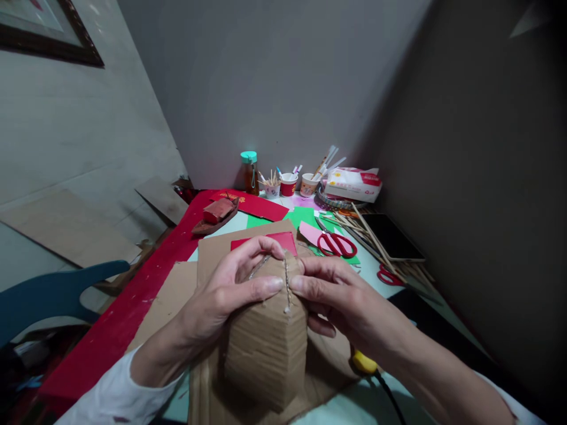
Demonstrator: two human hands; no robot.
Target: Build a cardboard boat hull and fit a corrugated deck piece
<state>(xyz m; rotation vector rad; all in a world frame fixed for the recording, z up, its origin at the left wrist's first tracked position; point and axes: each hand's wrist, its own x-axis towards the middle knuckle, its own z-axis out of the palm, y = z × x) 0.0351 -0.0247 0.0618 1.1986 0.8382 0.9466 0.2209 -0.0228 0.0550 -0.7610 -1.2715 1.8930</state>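
Both hands pinch 1 folded cardboard piece (pixel 266 342) at table's near edge: left hand (pixel 221 301) & right hand (pixel 341 301), thumbs pressed along its glued seam. Behind: 2 red scissors (pixel 337 243), 3 paper cups (pixel 288 184), 1 bottle (pixel 250 172), 1 tissue box (pixel 353 184).

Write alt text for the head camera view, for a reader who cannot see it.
Two bare hands, left hand and right hand, press together the glued seam of a folded cardboard piece over a cluttered craft table. Red scissors, coloured paper and cups of sticks lie behind.
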